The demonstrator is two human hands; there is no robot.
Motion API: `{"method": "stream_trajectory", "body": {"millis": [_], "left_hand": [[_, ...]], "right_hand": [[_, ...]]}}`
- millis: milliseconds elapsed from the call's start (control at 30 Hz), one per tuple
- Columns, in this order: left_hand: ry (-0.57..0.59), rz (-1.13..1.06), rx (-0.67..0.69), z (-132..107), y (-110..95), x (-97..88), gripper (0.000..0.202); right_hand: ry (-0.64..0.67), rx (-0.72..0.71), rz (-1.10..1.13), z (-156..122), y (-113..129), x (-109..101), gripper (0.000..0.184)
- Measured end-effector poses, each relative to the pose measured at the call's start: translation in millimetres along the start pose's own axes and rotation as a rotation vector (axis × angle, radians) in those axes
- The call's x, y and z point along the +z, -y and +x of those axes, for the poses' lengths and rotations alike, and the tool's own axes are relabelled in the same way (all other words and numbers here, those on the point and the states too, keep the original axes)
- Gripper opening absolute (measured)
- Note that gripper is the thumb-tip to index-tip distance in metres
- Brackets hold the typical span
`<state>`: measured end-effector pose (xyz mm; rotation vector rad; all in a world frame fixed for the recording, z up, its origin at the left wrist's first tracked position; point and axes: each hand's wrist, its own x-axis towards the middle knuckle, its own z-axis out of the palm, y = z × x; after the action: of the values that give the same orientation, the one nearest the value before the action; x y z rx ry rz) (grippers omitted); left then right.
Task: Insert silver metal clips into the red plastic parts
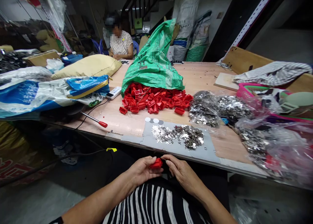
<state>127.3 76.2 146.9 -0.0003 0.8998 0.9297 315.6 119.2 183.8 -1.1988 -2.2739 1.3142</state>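
In front of my body, below the table's edge, my left hand is closed around a red plastic housing. My right hand is at the housing's right end, thumb and forefinger pinched together; whatever they hold is too small to make out. Just beyond my hands, a grey mat bears small flat metal pieces, a bright pile at left and a darker pile at right. Further back, a heap of similar red housings spills from the mouth of a green woven sack.
Clear bags of metal pieces lie right of the heap, near a pink basket. At left are a red-tipped lever, a white device and blue-white sacks. Another person sits across the table.
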Motion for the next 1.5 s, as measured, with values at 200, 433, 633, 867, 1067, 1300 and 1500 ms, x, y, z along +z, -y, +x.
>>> {"method": "stream_trajectory", "body": {"millis": [200, 433, 633, 867, 1067, 1300, 1500], "left_hand": [[-0.126, 0.002, 0.048, 46.3, 6.4, -24.7, 0.009], [-0.157, -0.041, 0.176, 75.6, 17.3, -49.0, 0.024], [-0.142, -0.06, 0.186, 81.1, 20.2, -61.2, 0.044], [-0.131, -0.055, 0.198, 86.1, 24.4, -62.0, 0.05], [-0.096, -0.043, 0.226, 81.5, 23.5, -59.8, 0.046], [-0.078, 0.04, 0.237, 82.4, 27.4, -61.4, 0.041], [0.03, 0.355, 0.264, 55.2, 16.5, -53.7, 0.037]], "right_hand": [[-0.014, 0.053, -0.064, -5.1, -11.0, 4.6, 0.037], [0.004, 0.067, -0.01, -3.5, -9.3, 0.4, 0.036], [-0.01, -0.023, 0.016, 18.6, 11.1, -27.5, 0.037], [-0.211, -0.187, -0.367, 104.9, 25.4, -65.6, 0.032], [-0.2, -0.077, -0.509, 171.9, 23.1, -66.3, 0.04], [-0.153, -0.123, -0.483, 185.1, 32.1, -63.1, 0.028], [-0.148, -0.239, -0.365, 136.8, 40.4, -59.9, 0.034]]}}
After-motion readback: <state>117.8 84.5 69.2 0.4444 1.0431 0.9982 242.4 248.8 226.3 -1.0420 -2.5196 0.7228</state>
